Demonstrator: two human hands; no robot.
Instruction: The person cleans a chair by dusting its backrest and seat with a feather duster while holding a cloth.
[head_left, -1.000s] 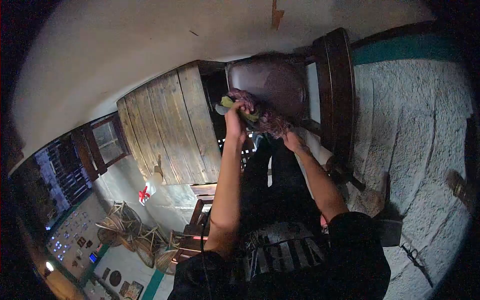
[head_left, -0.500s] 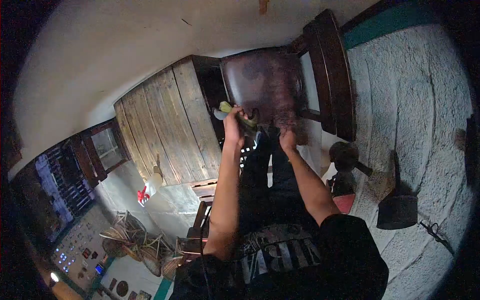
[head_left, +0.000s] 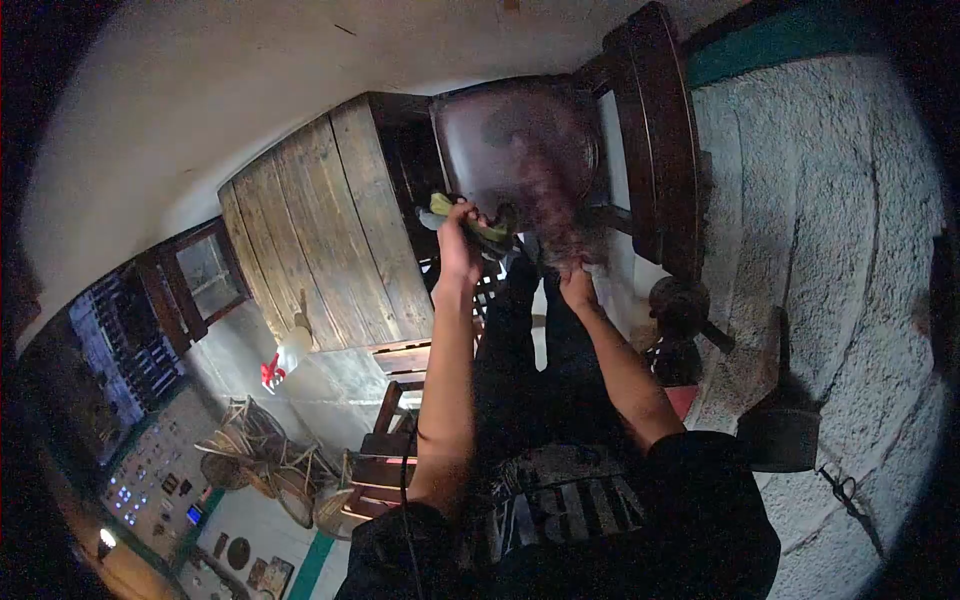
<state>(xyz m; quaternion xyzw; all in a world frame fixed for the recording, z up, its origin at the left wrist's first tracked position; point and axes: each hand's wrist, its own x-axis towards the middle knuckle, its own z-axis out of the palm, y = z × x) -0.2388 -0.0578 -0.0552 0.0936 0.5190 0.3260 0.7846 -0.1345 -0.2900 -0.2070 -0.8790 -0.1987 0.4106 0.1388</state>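
Black shirt is filling the near field, both forearms extending past it. Right hand: grip is clasping the near end of a reddish-brown bundle; the rest is stretching away over a dark brown seat. Blur is hiding its outline, so contact with the seat is remaining uncertain. Left hand: grip is folding around yellow-green cloth, a grey piece poking out at the outer side.

Handling, judged by look: the bundle is seeming light, soft and limp, hardly fragile; loose ends are probably prone to trailing or snagging. Best hold: the near end, where the right fingers are sitting. The cloth is looking pliable, not slippery; gripping it by its bunched middle is making sense.

Farther out: a plank-topped desk is standing left of the seat, a dark wooden frame on its right. Toward the edges, a dark dustpan-shaped object is showing against a rough pale surface, and woven baskets are clustering at lower left.
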